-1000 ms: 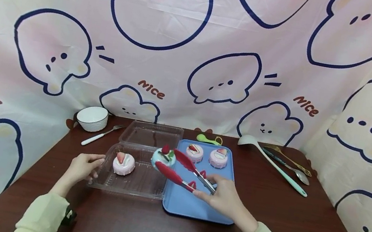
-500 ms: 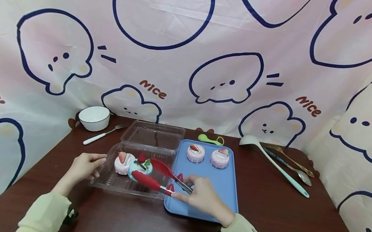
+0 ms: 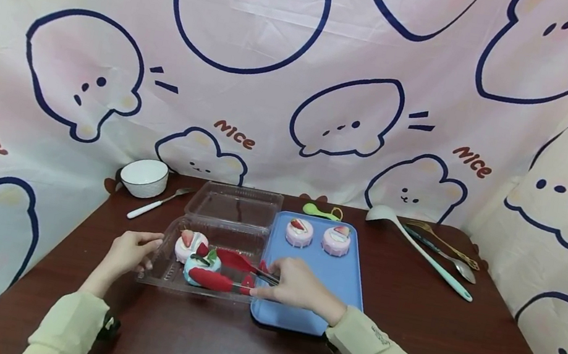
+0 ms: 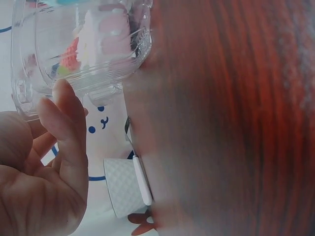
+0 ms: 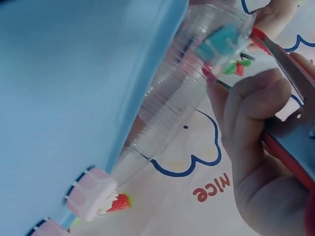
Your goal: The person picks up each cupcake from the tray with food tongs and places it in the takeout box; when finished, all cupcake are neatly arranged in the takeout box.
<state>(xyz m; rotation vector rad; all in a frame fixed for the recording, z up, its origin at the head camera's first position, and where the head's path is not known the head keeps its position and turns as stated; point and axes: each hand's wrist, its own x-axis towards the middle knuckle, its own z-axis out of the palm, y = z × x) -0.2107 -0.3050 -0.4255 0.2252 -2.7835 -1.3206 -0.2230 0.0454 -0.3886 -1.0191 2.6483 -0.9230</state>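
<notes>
My right hand (image 3: 294, 284) grips a pair of red-tipped metal tongs (image 3: 213, 280). Between the tongs' heads is a blue toy cake (image 3: 191, 272) topped with a berry and green leaf, low inside a clear plastic container (image 3: 170, 284). Beside it in the container sits a pink cake (image 3: 183, 253) with a strawberry slice; the two overlap in the head view. At the container's left rim, my left hand (image 3: 129, 252) pinches the edge; its fingertips show right at the rim in the left wrist view. Through the clear wall, the right wrist view shows the blue cake (image 5: 220, 43).
Two pink cakes, one left (image 3: 299, 234) and one right (image 3: 336, 241), stand on a blue tray (image 3: 341, 287) beside the container. Behind lie a white bowl (image 3: 144, 180), a white-handled fork (image 3: 146, 208) and a green spoon (image 3: 316, 210). A ladle (image 3: 430, 263) and other cutlery lie right.
My right hand has moved left with the tongs, carrying the blue cake from the tray's edge down into the container beside the pink cake. My left hand has stayed at the rim.
</notes>
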